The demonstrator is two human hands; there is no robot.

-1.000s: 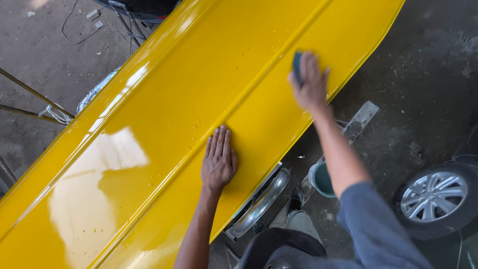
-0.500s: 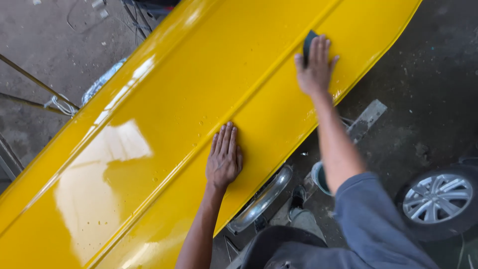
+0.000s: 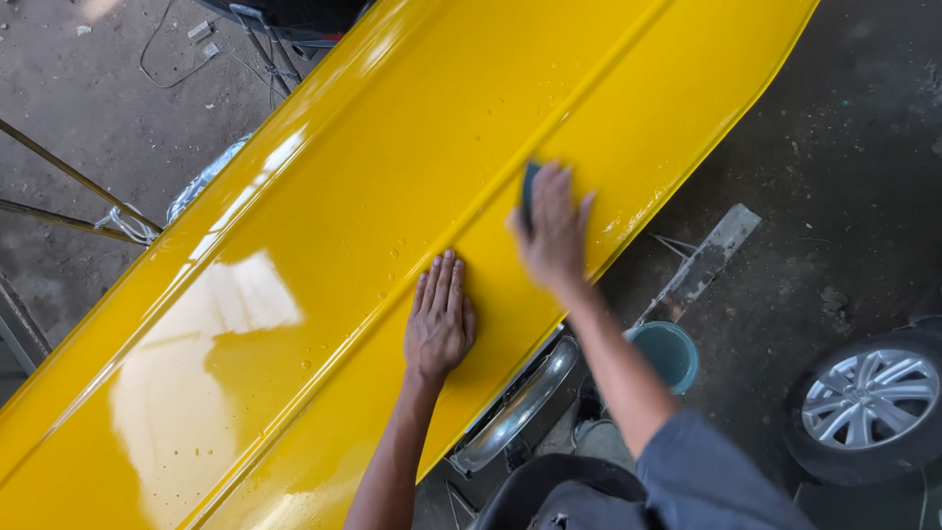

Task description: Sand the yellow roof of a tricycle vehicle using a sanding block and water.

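Right hand (image 3: 554,231) grips a small, likely soft dark sanding pad (image 3: 530,191) on a wet, slippery-looking yellow panel (image 3: 324,294); left hand (image 3: 440,319) lies flat, fingers together.

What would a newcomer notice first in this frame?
A long glossy yellow panel runs corner to corner across the picture. The left hand lies flat on it, while the right hand presses a dark pad against it higher up. A teal bucket and a car wheel sit on the floor at right.
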